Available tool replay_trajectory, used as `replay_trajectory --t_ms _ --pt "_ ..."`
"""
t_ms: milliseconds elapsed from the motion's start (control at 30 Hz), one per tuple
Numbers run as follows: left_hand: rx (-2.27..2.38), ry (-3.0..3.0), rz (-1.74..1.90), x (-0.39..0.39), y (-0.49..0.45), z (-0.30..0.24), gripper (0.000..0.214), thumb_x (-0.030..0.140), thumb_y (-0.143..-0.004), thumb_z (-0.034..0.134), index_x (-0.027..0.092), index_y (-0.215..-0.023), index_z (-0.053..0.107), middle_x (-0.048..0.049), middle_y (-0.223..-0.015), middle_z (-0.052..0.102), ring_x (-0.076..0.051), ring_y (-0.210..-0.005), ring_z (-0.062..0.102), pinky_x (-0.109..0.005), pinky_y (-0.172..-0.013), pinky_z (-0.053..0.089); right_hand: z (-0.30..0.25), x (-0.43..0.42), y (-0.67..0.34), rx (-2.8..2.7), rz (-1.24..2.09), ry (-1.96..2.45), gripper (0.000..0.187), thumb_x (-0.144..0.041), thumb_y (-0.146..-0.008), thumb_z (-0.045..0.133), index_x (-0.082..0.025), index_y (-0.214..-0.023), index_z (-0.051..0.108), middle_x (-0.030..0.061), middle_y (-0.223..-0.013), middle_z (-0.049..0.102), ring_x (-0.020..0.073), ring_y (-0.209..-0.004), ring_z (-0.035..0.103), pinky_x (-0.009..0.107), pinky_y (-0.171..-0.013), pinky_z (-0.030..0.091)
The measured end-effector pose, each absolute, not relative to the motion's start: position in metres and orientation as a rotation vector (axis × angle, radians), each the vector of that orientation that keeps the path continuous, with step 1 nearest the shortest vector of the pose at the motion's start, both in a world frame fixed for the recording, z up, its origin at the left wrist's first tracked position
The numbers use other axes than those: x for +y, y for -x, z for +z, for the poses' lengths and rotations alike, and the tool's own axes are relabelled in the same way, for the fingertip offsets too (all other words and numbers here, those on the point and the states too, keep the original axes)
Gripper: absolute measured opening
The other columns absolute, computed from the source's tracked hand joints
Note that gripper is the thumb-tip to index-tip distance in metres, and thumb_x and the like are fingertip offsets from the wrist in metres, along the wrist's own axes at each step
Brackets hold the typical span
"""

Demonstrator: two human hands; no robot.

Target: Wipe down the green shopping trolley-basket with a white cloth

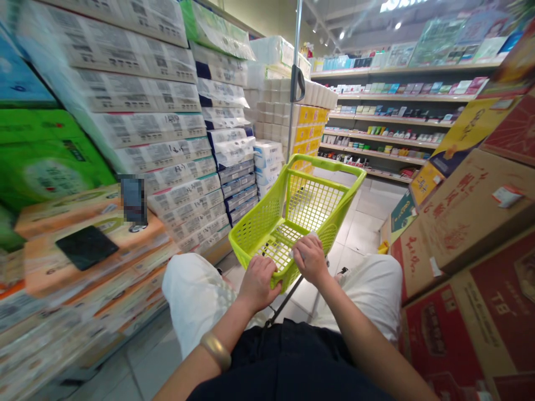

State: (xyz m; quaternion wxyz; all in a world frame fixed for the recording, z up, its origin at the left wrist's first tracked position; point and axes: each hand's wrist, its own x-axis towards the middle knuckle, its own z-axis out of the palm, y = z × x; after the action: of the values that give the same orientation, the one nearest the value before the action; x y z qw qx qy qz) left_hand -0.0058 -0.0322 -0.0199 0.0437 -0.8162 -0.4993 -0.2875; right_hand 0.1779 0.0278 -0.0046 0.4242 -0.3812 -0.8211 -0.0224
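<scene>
I see both hands on the near rim of a green basket point(256, 225), which sits at the centre of the frame, just in front of the knees in pale trousers. The left hand point(258, 283) has its grip clenched over the rim, fingers curled down inside the mesh wall. The right hand point(311, 259) is just beside it, a little higher in the frame, and its grip is also closed on the same rim. A small pale scrap may show at its fingers, but I cannot tell what it is. A gold bangle point(216, 350) circles the left wrist.

Wrapped packs point(159, 139) are stacked high across the left of the frame, with a black phone point(86, 247) lying flat on one low stack. Cardboard boxes point(463, 211) fill the right side. Stocked shelves point(388, 100) run across the upper right, beyond the tiled floor point(359, 228).
</scene>
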Motion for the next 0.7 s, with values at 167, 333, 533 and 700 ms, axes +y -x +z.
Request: replay_trajectory --t_ms 167,333,533,700 --pt "-1.536 2.477 -0.905 -0.031 0.003 -0.022 0.015 0.028 -0.071 0.062 0.021 -0.080 0.052 -0.0060 -0.085 0.058 -0.024 -0.085 0.051 -0.042 -0.084 0.043 -0.008 0.016 -0.166 -1.965 -0.025 1.013 0.017 -0.020 -0.088 0.047 -0.022 -0.076 0.059 0.0038 -0.081 0.058 0.0206 -0.089 0.050 0.039 -0.093 0.035" --pt "-1.485 2.494 -0.876 -0.033 0.007 -0.021 0.015 0.032 -0.077 0.057 0.020 -0.084 0.054 -0.0072 -0.086 0.058 -0.024 -0.085 0.051 -0.042 -0.086 0.043 -0.011 -0.005 -0.152 -2.134 -0.022 0.877 0.012 -0.020 -0.086 0.051 -0.023 -0.080 0.061 0.0033 -0.084 0.060 0.0200 -0.091 0.050 0.039 -0.097 0.034" --pt "-1.524 2.515 -0.874 -0.033 0.009 -0.018 0.015 0.025 -0.069 0.062 0.021 -0.079 0.051 -0.0057 -0.085 0.058 -0.023 -0.084 0.051 -0.040 -0.083 0.044 -0.004 0.028 -0.178 -2.044 -0.031 0.959 0.018 -0.021 -0.090 0.046 -0.023 -0.080 0.061 0.0036 -0.084 0.060 0.0200 -0.090 0.050 0.036 -0.089 0.036" --pt "-1.540 2.473 -0.896 -0.032 0.007 -0.020 0.014 0.028 -0.072 0.061 0.021 -0.079 0.052 -0.0063 -0.084 0.058 -0.024 -0.084 0.052 -0.042 -0.084 0.043 -0.011 0.012 -0.160 -1.975 -0.009 0.995 0.015 -0.020 -0.087 0.048 -0.023 -0.077 0.059 0.0039 -0.082 0.058 0.0209 -0.090 0.049 0.039 -0.092 0.035"
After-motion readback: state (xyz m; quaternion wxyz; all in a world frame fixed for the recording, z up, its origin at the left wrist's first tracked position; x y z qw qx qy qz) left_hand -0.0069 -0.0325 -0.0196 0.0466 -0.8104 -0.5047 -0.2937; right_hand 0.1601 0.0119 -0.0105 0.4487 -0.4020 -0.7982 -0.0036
